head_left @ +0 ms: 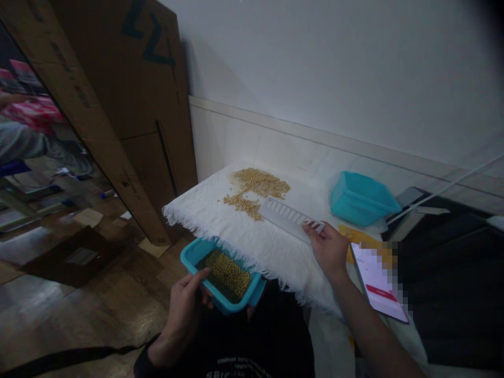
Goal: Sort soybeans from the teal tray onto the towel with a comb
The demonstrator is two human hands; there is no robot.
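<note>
My left hand (pixel 185 304) grips the near corner of a teal plastic tub (pixel 192 254) partly filled with yellow beans (pixel 226 273), held just under the fringed front edge of a white cloth (pixel 252 241). My right hand (pixel 328 247) is closed on the end of a white comb-like scraper (pixel 285 215) lying on the cloth. The scraper's far end touches a loose pile of beans (pixel 255 189) spread on the cloth.
A second teal tub (pixel 362 199) sits on the cloth's right side. A phone (pixel 378 283) lies by my right forearm. Tall cardboard boxes (pixel 129 94) stand to the left, a white wall behind. Another person's sleeve (pixel 19 142) shows at far left.
</note>
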